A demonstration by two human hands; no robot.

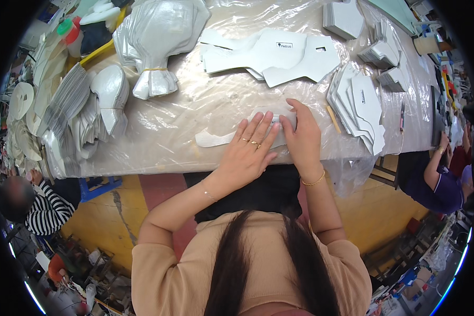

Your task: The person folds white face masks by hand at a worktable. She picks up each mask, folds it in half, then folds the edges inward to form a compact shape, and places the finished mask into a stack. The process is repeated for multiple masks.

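Resting flat with the left hand [247, 150], fingers spread, nothing clasped, over a white cut piece [213, 139] on the plastic-covered table [168, 137], close to its 6 o'clock edge. Visible end of the piece: toward 9 o'clock from the palm, clear of the fingers. Set alongside at 3 o'clock: the right hand [304, 137], thumb by a small printed patch [275, 120]; cannot tell whether pinching or merely touching. Cannot tell either whether one piece or two under the fingers.

Risks, judged: could skid on the slick, wrinkled surface if pushed unevenly. Could crease at the narrow end if pressed down over a wrinkle. Could smudge or lift the patch under a dragging thumb. Could knock the yellowish stick [333, 119], near the right hand at 2 o'clock, or the fanned stack [366, 109] just beyond, given a wide swing. Less exposed: the loose sheets [300, 58] at 12 o'clock, apart from both hands.
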